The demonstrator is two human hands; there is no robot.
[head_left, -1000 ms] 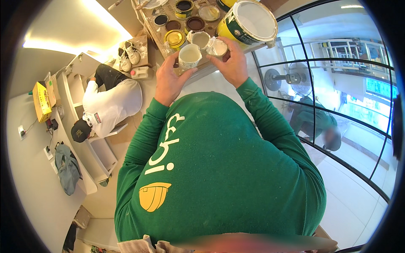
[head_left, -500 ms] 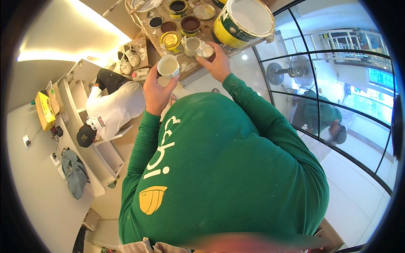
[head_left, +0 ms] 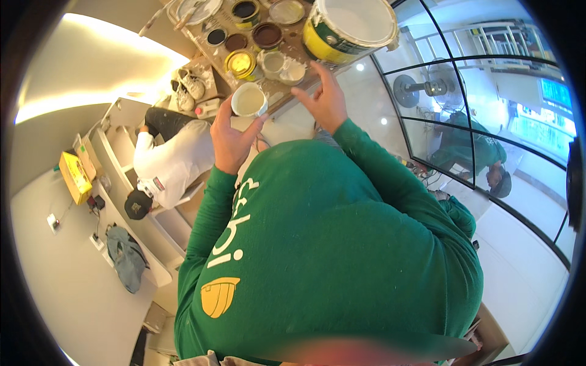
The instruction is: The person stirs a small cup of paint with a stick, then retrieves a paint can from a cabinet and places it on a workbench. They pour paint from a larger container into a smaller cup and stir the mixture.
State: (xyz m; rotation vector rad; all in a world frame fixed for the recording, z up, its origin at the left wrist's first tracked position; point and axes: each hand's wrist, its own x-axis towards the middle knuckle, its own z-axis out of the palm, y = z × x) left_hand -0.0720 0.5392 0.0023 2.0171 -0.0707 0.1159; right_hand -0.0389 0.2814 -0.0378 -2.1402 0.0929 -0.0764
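Note:
My left hand (head_left: 234, 135) is closed around a small white cup (head_left: 249, 100) with pale liquid inside, held just off the near edge of the worktop. My right hand (head_left: 325, 100) is open, thumb and fingers apart, with nothing between them. Just beyond its fingertips, a small white paint-smeared cup (head_left: 293, 72) stands on the stained worktop (head_left: 210, 55). Touching that one is another smeared cup (head_left: 272, 62) with greyish contents. Left of these sits a small tin with a shiny yellow top (head_left: 240, 63).
A large paint bucket (head_left: 318, 46) stands at the worktop's right end. Open tins of dark brown paint (head_left: 267, 36) and black paint (head_left: 245, 11) sit farther back, among loose lids. A co-worker in a white shirt (head_left: 174, 155) bends beside shelving at left. Black-framed glass panels (head_left: 462, 91) rise at right.
My right hand has let go of the small smeared cup and drawn back toward me, its fingers spreading. My left hand still holds its cup. The view has shifted slightly.

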